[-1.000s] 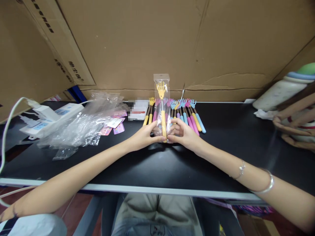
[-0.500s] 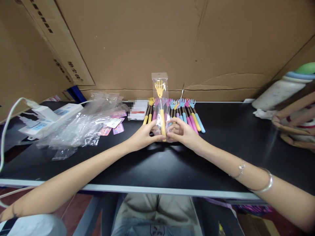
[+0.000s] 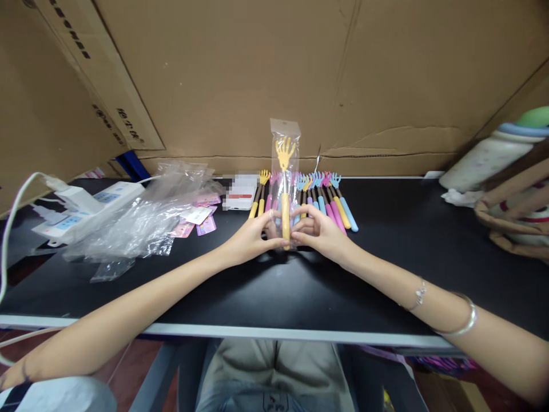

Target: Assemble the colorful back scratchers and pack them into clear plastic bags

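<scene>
A yellow back scratcher [image 3: 285, 220], its hand-shaped head upward, stands nearly upright inside a clear plastic bag [image 3: 285, 127]. My left hand [image 3: 256, 234] grips the bag's lower left side, thumb at the handle's bottom. From the other side, my right hand [image 3: 319, 230] pinches the bag's lower right edge with curled fingers. Behind my hands, several loose back scratchers [image 3: 338, 206] in yellow, blue, pink and purple lie in a row on the black table, some hidden by the bag and fingers.
Left of my hands lies a heap of clear plastic bags [image 3: 141, 214] with several pink cards [image 3: 206, 225]. A white power strip [image 3: 86, 212] sits beyond it. A white card or box [image 3: 240, 197] adjoins the row. At right are a bottle [image 3: 484, 160] and a brown bag [image 3: 506, 212].
The bagged yellow back scratcher has shifted slightly right and up and stands straighter. Both hands keep hold of it, nearly in the same place.
</scene>
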The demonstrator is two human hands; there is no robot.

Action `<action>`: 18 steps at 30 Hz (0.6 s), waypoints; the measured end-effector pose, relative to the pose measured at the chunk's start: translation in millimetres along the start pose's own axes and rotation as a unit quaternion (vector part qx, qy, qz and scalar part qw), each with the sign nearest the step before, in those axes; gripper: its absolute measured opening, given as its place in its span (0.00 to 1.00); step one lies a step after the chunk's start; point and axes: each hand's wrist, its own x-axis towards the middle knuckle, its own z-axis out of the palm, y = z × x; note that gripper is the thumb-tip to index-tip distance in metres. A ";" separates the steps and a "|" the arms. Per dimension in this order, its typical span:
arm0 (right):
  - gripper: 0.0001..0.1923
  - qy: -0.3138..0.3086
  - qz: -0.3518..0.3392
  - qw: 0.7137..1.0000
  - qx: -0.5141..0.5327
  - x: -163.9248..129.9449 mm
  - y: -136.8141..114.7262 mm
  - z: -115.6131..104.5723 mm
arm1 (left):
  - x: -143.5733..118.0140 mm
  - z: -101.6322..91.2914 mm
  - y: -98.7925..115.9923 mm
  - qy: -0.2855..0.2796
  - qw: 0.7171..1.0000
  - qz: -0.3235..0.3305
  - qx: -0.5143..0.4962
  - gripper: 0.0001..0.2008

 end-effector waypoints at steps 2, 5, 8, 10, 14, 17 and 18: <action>0.20 -0.003 -0.005 1.000 -0.001 0.3 1.3 -0.2 | -0.1 0.1 -0.1 0.000 1.000 0.000 0.005 0.24; 0.20 -0.009 -0.014 1.000 0.000 0.7 1.6 -0.1 | 0.0 0.0 0.6 -0.007 1.000 -0.004 -0.004 0.25; 0.20 -0.009 -0.020 1.000 0.000 1.4 0.5 -0.3 | 0.2 -0.3 1.5 -0.014 1.000 -0.006 -0.015 0.24; 0.21 -0.004 -0.017 1.000 0.009 2.3 0.3 -1.0 | 0.4 -0.3 1.7 -0.012 1.000 -0.004 -0.019 0.23; 0.23 0.014 0.001 0.999 0.037 4.3 1.6 -2.8 | 1.2 -0.1 0.8 0.008 0.999 0.007 -0.036 0.24; 0.25 0.031 0.016 0.998 0.048 4.6 1.2 -2.8 | 1.7 0.1 0.1 0.039 0.998 0.014 -0.044 0.26; 0.25 0.036 0.021 0.998 0.050 4.3 0.4 -2.4 | 1.6 0.1 0.1 0.053 0.998 0.012 -0.043 0.27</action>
